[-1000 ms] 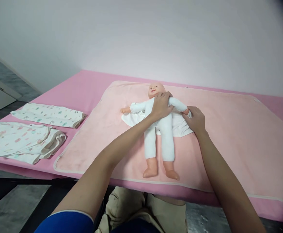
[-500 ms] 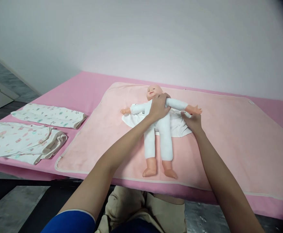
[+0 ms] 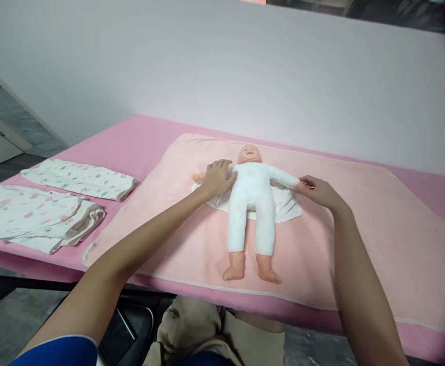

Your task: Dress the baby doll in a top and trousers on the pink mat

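Note:
A baby doll (image 3: 251,185) with a white cloth body lies face up, its head away from me and feet towards me. Beneath its torso a white garment (image 3: 288,204) is spread out, showing on both sides. My left hand (image 3: 218,178) rests over the doll's arm on the left, fingers extended, covering much of that arm. On the other side, my right hand (image 3: 317,191) has its fingers closed around the doll's hand, which is mostly hidden by them, and that arm is stretched outward.
The doll lies on a peach mat (image 3: 359,244) over a pink-covered table (image 3: 150,129). Two folded patterned baby clothes, one farther (image 3: 80,179) and one nearer (image 3: 35,213), lie at the left. A white wall (image 3: 245,76) stands behind; a black chair (image 3: 131,325) is below the front edge.
My left hand has moved left from the doll's chest to its arm. My right hand has gone from the garment's edge to the doll's hand. The doll's head has turned upward.

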{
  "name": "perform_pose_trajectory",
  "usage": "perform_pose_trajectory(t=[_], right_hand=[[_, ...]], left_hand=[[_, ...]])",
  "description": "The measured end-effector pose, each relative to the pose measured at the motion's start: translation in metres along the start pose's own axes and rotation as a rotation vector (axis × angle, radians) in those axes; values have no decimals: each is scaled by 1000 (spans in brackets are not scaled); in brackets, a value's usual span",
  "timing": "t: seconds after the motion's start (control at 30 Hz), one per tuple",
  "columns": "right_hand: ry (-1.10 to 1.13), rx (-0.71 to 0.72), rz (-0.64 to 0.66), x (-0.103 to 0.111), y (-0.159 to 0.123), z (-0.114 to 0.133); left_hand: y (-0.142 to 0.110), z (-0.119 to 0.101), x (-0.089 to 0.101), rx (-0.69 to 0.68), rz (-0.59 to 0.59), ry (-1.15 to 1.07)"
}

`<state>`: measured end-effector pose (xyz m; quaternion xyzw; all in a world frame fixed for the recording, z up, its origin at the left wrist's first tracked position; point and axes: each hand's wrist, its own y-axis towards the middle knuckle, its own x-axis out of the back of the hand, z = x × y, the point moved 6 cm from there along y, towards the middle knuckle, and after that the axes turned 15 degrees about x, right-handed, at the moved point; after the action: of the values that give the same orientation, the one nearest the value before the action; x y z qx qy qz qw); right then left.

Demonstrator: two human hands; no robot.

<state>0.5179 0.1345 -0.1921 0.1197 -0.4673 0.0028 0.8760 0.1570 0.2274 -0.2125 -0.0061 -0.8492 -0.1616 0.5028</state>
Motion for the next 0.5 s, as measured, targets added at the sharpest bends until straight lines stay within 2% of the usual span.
perform_pose_trajectory(t=[0.07, 0.13, 0.23, 0.3, 0.37, 0.43, 0.5], right_hand=[[-95, -21, 2, -19, 8, 3], [-219, -40, -19, -38, 17, 9], [-406, -43, -72, -55, 25, 20], [-491, -22, -82, -55, 26, 23], [-514, -17, -83, -44, 22, 17], [-470, -42, -101, -21, 13, -1], [-410, -80, -135, 9, 1, -29]], left_hand=[[5, 31, 6, 75, 36, 88], [7, 51, 8, 90, 98, 139], [6, 57, 11, -6, 128, 225], [3, 49, 14, -68, 95, 285], [2, 35, 17, -100, 59, 309], [2, 12, 17, -126, 25, 293], [3, -20, 10, -158, 7, 251]])
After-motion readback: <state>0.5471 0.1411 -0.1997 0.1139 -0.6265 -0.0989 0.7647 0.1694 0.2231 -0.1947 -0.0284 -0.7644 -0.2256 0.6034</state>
